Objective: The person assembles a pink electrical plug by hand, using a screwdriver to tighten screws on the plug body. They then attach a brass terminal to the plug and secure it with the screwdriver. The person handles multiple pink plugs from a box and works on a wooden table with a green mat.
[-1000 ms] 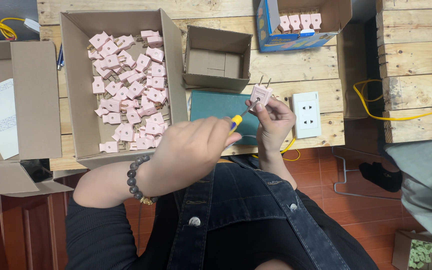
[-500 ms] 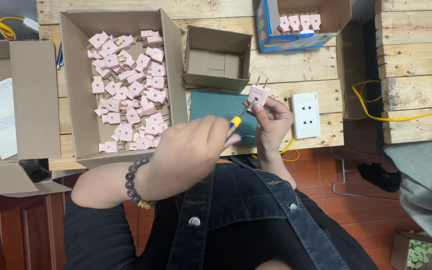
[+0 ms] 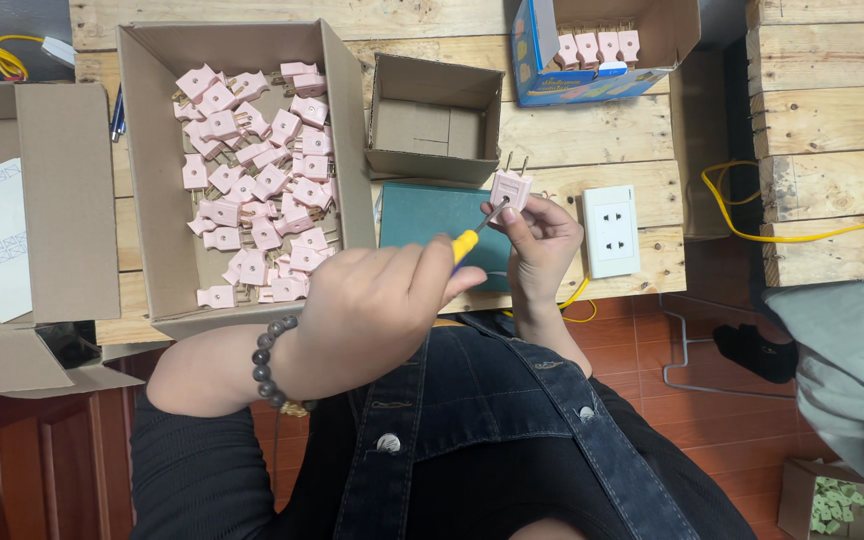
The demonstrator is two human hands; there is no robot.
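I see my left hand (image 3: 372,310) nearest, fingers curled tight around a yellow-handled screwdriver (image 3: 474,236) whose tip meets the pink plug (image 3: 510,189). My right hand (image 3: 542,240) pinches that plug, prongs upward, above the wooden surface (image 3: 572,130). Beyond sit a green pad (image 3: 432,215), a white socket (image 3: 610,230) and a carton of pink plugs (image 3: 252,190).

A smooth pink plastic plug (image 3: 510,189) with bare metal prongs is held, and a screwdriver (image 3: 474,237) with a glossy yellow plastic handle and metal shaft is applied to it. Matt brown corrugated cardboard is noted for the large box (image 3: 157,200), rough unfinished wood for the table (image 3: 572,130), and glossy white plastic for the socket plate (image 3: 611,231).
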